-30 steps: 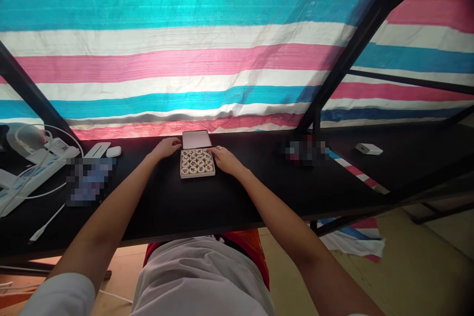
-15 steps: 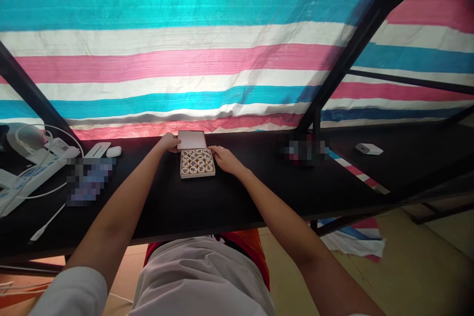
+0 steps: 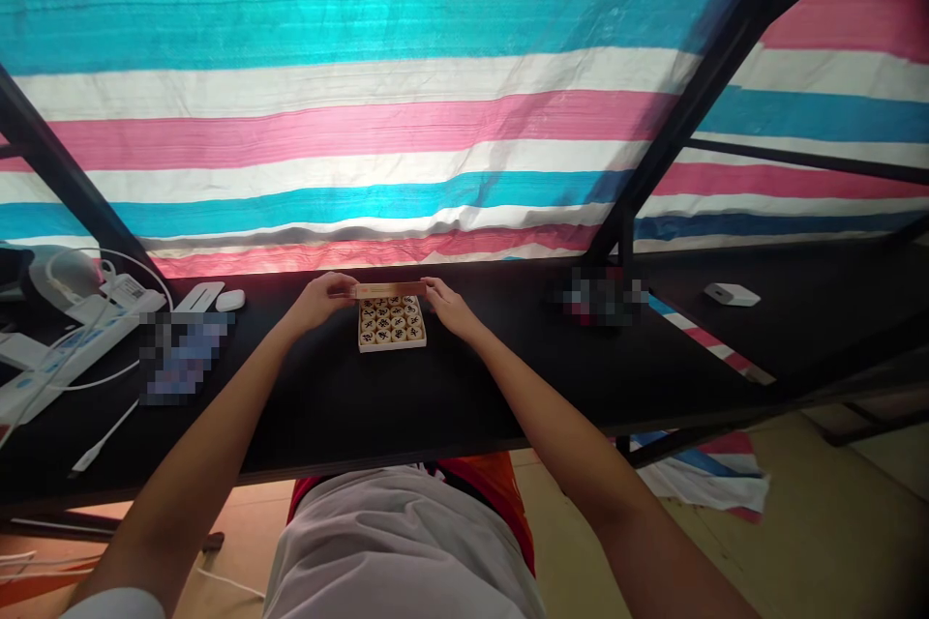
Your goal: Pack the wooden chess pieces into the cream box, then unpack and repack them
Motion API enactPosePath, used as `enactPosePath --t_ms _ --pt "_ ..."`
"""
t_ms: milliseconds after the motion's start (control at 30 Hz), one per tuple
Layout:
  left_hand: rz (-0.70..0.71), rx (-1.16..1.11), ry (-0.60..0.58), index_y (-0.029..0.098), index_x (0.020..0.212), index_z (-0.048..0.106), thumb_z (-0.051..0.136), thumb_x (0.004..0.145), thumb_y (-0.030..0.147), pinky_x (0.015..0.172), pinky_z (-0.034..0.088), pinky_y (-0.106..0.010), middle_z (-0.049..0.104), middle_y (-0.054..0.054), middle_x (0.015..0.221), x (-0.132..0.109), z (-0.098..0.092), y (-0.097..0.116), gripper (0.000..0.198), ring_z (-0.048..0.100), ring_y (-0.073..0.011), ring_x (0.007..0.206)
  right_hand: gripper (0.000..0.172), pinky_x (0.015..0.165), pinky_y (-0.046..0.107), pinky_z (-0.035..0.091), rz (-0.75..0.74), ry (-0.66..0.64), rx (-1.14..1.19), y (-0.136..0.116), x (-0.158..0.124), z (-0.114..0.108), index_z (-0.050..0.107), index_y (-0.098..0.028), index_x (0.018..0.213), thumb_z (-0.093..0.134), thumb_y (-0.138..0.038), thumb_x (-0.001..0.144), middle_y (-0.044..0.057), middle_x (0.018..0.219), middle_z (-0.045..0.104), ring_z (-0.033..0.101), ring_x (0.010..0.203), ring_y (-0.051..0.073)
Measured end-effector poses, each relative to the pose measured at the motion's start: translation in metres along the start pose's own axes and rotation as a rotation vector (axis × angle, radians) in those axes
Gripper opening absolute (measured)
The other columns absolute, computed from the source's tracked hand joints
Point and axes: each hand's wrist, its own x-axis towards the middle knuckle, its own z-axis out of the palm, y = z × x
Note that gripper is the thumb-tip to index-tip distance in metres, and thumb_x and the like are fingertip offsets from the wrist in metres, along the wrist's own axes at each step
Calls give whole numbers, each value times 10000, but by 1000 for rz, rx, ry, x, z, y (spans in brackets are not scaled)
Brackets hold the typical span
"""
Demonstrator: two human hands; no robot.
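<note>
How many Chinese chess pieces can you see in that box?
16 Chinese chess pieces, in four rows of four inside the white box; the lid partly blocks the back row, and any underneath would be hidden.

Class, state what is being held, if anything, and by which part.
The box lid: left grip at its left end, right grip at its right end.

I can read no word or number for certain. The round pale pieces (image 3: 384, 324) showing in the box (image 3: 393, 345) in front of me bear dark, brush-like Chinese characters on their tops, too small for me to name one by one. Along the narrow side of the lid (image 3: 390, 290) I hold there is faint, tiny print, illegible too. Over to my left, a label (image 3: 132, 287) on a white adapter (image 3: 118, 299) carries dark marks I cannot make out.
</note>
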Motion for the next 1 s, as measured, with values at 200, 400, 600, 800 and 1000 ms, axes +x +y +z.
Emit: enactPosePath --t_ms 200,400,600,800,1000 --pt "164 349 -143 200 944 666 512 775 262 965 442 -363 589 -59 1041 -6 8 -8 237 579 -207 994 396 916 323 433 -13 -90 54 -5 -4 0 593 -229 1154 333 -437 940 36 1118 649 585 1029 164" --pt "120 370 -78 187 986 669 437 849 359 876 490 -322 559 -85 1111 -10 13 1 319 567 -215 1017 310 877 315 455 -56 -91 -31 -13 -7 -1 610 -176 1113 528 -317 850 76 1085 652 613 923 155" --pt "-81 272 -42 194 1299 492 510 819 457 916 467 -335 550 -90 1265 -11 22 3 548 594 -218 1018 360 821 309 478 -37 -89 -33 -9 -5 0 578 -175 1159 539 -244 809 68 1069 638 611 832 139" --pt "-37 313 -96 194 1213 594 498 810 541 971 420 -342 550 -89 1275 -11 23 2 541 566 -245 1078 398 850 321 469 -35 -113 -43 -9 -6 1 540 -185 1216 521 -250 824 87 1171 604 600 893 150" --pt "-32 335 -172 231 1315 515 480 799 628 1044 353 -361 404 -105 1410 -15 26 7 652 422 -274 1271 484 859 347 464 8 -166 -49 -13 -10 -3 466 -206 1299 538 -349 842 96 1183 602 603 896 166"
